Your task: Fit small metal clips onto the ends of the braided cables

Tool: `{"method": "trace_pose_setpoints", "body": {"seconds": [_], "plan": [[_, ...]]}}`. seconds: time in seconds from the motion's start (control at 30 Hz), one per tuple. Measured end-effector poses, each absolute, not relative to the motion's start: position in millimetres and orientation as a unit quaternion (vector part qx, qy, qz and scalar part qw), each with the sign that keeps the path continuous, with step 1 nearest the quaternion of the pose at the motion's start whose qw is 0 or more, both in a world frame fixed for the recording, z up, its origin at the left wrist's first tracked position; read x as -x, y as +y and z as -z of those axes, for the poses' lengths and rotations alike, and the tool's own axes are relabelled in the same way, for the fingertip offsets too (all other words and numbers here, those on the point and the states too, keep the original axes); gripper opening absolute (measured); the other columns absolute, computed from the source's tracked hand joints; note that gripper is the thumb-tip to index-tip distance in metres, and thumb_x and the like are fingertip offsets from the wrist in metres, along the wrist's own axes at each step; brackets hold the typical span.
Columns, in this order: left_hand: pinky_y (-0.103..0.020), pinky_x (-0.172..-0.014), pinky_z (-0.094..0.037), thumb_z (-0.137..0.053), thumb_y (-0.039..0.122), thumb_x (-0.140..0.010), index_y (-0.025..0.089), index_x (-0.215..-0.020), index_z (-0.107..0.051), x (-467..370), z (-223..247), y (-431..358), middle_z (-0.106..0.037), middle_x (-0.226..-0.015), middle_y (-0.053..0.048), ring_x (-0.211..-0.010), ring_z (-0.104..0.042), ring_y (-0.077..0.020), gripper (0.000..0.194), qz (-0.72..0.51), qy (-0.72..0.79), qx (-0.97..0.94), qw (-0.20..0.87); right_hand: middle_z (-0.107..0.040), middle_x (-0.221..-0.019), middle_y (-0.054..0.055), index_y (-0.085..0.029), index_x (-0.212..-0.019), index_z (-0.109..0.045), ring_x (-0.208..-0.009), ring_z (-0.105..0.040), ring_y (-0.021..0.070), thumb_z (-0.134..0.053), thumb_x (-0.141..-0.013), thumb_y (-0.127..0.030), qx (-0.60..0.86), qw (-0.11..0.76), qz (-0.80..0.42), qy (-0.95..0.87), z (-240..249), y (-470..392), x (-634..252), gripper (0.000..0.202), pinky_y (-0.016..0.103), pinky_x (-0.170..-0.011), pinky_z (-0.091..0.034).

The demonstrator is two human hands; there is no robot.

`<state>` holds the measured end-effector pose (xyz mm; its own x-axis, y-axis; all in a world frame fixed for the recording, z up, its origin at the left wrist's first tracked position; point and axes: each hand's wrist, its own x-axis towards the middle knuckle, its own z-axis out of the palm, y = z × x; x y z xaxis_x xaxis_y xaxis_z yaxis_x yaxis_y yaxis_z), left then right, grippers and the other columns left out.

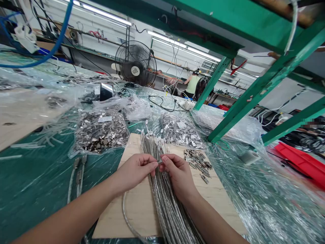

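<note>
Over a thick bundle of braided grey cables (165, 203), my left hand (137, 171) and my right hand (180, 176) meet fingertip to fingertip. Both pinch a small metal connector piece (159, 161), mostly hidden by the fingers. A single cable (126, 213) curves down from beneath my left hand; whether its end is in my fingers is hidden. Loose metal connector shells (199, 162) lie just right of my right hand on a wooden board (137, 220). Left of the board rest a few cables with metal shells on their ends (80, 173).
Behind the board stand two clear bags of metal parts, a left bag (101, 130) and a right bag (180, 130). A black fan (135, 64) is farther back. Green metal posts (236, 105) slant at right, near a red tray (302, 166). A person (192, 83) is in the background.
</note>
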<state>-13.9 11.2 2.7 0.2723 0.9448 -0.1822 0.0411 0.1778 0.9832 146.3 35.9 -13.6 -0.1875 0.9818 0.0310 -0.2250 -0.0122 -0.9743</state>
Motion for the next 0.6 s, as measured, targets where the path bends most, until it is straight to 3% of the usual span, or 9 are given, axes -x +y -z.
{"method": "trace_pose_setpoints", "body": {"seconds": [0.4,0.6], "plan": [[-0.02,-0.039,-0.016,-0.053,0.045,-0.085,0.018,-0.089,-0.058,11.0,1.8,12.4,-0.059,-0.061,0.004,-0.036,-0.023,-0.0045,0.028,-0.393,0.47,-0.521,0.594,-0.066,-0.066,0.001,-0.018,-0.084,-0.071,-0.065,-0.059,0.0141,-0.073,-0.078,-0.034,0.384,0.51,-0.583,-0.502,13.8,35.6,-146.1,0.017,0.027,-0.068,-0.046],[-0.02,-0.046,-0.024,-0.054,0.039,-0.086,0.016,-0.078,-0.06,7.9,6.1,14.0,-0.055,-0.057,0.004,-0.046,-0.036,-0.0071,0.025,-0.422,0.458,-0.553,0.554,-0.065,-0.065,0.0,-0.018,-0.084,-0.071,-0.065,-0.057,0.013,-0.071,-0.08,-0.033,0.368,0.511,-0.588,-0.507,16.2,34.1,-145.9,0.015,0.025,-0.068,-0.045]]}}
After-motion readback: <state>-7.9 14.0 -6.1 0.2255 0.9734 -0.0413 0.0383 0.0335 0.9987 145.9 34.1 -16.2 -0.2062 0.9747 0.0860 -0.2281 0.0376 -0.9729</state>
